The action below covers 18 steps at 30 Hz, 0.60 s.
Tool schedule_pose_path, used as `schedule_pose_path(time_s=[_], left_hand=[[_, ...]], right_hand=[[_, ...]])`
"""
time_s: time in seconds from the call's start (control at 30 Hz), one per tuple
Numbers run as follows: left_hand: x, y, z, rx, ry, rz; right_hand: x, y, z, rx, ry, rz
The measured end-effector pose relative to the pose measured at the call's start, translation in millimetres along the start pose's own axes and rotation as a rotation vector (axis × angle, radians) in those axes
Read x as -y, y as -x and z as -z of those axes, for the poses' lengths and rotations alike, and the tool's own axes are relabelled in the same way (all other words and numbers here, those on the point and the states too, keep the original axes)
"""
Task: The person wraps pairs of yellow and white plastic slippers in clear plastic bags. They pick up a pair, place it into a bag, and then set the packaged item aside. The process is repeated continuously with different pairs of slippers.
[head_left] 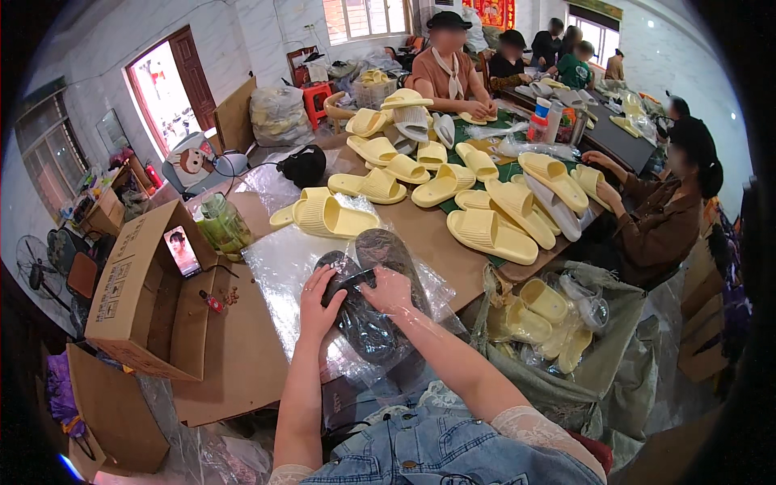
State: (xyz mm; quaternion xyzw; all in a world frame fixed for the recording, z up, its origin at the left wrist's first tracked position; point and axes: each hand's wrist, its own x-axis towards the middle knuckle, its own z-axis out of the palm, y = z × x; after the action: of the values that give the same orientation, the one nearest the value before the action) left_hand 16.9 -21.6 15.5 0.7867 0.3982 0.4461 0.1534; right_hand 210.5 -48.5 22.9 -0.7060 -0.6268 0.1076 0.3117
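Note:
A pair of black slippers lies on clear plastic bags on the table in front of me. My left hand (318, 296) grips the edge of the left black slipper (339, 262), thumb apart from the fingers across its strap. With bent fingers, my right hand (388, 293) holds the strap area between the two; its fingertips are partly hidden. The right black slipper (386, 247) extends farther away past my right hand. Shiny clear film covers the near ends of the pair. Another clear plastic bag (279, 271) spreads flat under and left of them.
Yellow slippers (335, 214) are heaped beyond, some grey ones among them. At left stand an open cardboard box (145, 323) with a phone (183, 250) in it and a green jar (222, 226). A sack of slippers (558, 380) sits at right. Co-workers (449, 73) sit around the table.

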Motion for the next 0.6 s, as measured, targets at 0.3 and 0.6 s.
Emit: schedule_pose_path(time_s=[0.3, 0.6], left_hand=[[0.9, -1.3, -0.7, -0.006, 0.005, -0.014], [-0.6, -0.7, 0.2, -0.004, -0.007, -0.009]], right_hand=[[-2.6, 0.5, -1.5, -0.008, 0.005, 0.015], [-4.0, 0.9, -3.3, -0.009, -0.004, 0.025]])
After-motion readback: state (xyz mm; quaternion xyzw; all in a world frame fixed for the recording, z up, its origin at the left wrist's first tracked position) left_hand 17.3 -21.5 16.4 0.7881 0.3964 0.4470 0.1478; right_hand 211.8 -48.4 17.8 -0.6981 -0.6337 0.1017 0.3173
